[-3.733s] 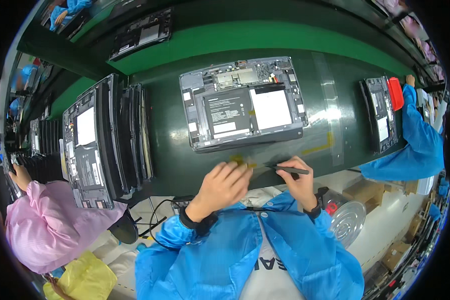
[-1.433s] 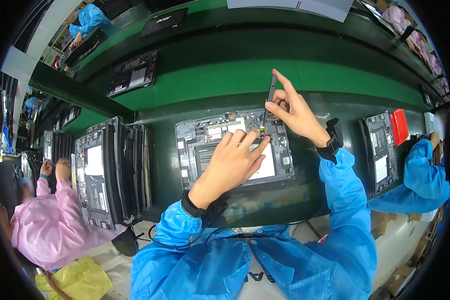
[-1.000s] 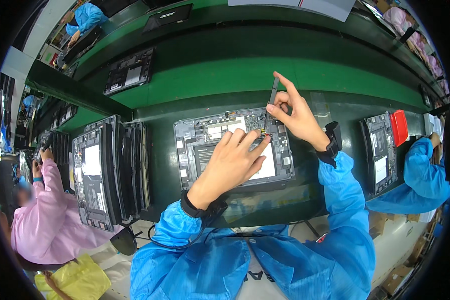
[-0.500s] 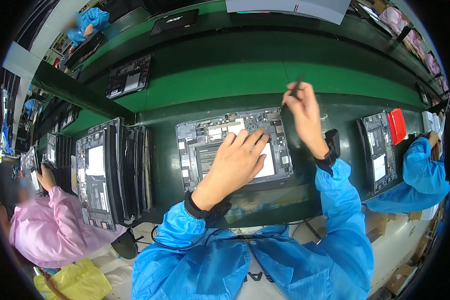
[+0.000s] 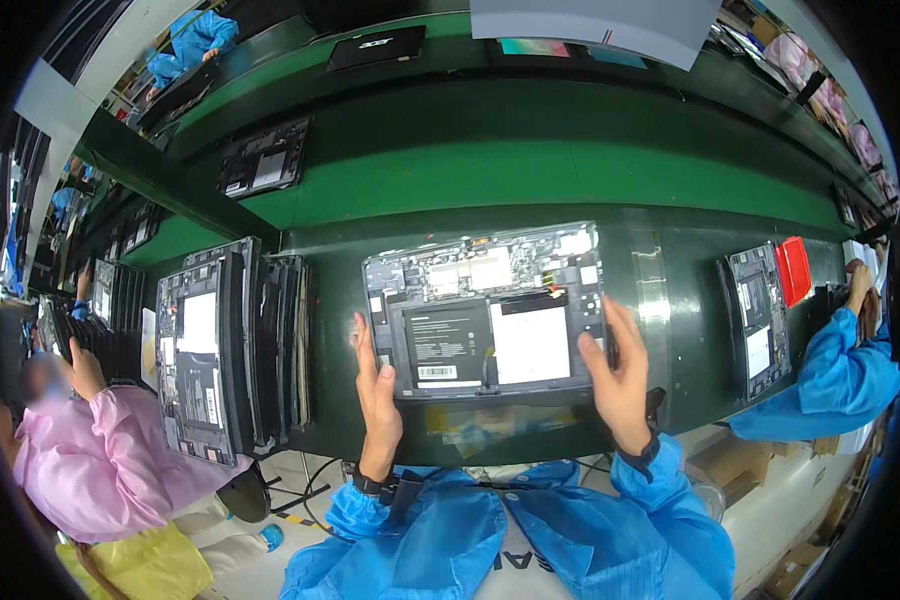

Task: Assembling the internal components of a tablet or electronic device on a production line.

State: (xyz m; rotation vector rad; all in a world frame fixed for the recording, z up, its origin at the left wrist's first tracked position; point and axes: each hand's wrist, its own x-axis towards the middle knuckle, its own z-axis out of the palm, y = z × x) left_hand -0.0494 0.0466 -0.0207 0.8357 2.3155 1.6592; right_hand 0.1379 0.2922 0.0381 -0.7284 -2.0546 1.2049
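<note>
An opened laptop base (image 5: 487,310) is laid flat on the dark green conveyor belt (image 5: 670,300), its circuit boards exposed along the far edge and a black battery and white panel seen nearer the front.
</note>
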